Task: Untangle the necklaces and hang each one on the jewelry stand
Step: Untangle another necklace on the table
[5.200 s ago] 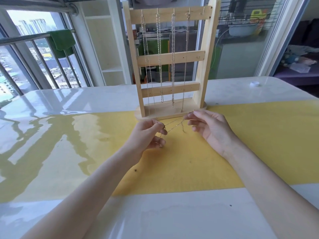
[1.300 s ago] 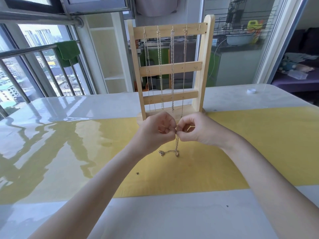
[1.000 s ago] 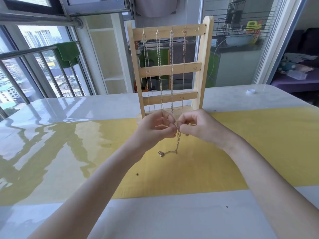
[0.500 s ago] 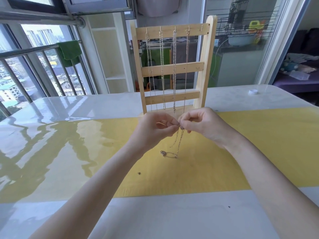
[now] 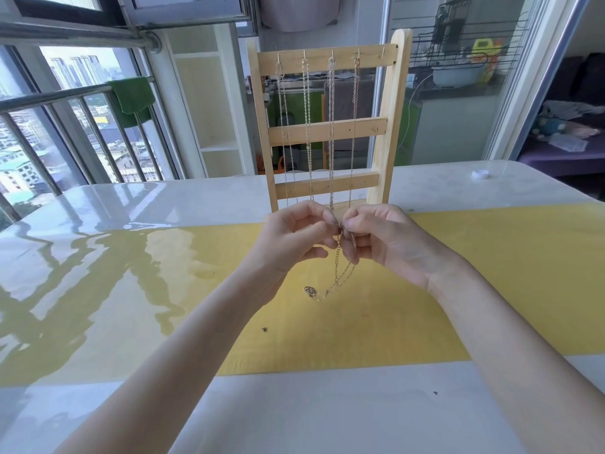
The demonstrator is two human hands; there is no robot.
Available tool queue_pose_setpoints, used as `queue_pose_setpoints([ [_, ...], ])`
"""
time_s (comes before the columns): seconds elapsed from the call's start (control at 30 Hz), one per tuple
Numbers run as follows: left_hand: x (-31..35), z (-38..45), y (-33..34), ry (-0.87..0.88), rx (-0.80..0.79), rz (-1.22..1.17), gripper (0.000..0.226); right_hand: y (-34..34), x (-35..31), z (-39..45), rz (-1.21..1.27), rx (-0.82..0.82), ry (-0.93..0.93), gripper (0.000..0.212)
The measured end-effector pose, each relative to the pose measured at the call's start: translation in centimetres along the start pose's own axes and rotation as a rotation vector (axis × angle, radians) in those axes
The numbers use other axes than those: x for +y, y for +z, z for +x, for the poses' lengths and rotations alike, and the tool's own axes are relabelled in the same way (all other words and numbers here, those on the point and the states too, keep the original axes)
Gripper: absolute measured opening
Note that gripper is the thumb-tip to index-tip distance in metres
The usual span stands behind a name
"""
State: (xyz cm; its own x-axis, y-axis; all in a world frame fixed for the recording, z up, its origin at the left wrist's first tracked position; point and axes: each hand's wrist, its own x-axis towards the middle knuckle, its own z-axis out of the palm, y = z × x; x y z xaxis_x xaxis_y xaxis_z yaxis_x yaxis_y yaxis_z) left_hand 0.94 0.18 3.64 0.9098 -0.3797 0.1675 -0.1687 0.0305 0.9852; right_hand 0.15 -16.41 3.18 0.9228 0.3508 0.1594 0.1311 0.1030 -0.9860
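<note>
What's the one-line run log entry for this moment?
left hand: pinches necklace | right hand: pinches necklace | pendant end on yellow mat | jewelry stand: four chains hung, rightmost top hook free

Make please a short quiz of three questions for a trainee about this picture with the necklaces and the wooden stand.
1. True or false: the fifth, rightmost hook on the top bar of the jewelry stand carries a chain.
2. How many necklaces hang from that bar? A) two B) four C) six
3. Fill in: the left hand and the right hand pinch one necklace; its lower end lies on the ____ mat.

Key: 1 false; 2 B; 3 yellow.
</note>
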Motion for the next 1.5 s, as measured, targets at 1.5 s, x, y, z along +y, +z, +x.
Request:
queue_pose_setpoints([
  [1.5, -0.7, 1.1, -1.6, -0.125, 0.133, -0.452, 0.019, -2.2, 0.1, -0.2, -0.016, 0.190, 0.114, 0.019],
])
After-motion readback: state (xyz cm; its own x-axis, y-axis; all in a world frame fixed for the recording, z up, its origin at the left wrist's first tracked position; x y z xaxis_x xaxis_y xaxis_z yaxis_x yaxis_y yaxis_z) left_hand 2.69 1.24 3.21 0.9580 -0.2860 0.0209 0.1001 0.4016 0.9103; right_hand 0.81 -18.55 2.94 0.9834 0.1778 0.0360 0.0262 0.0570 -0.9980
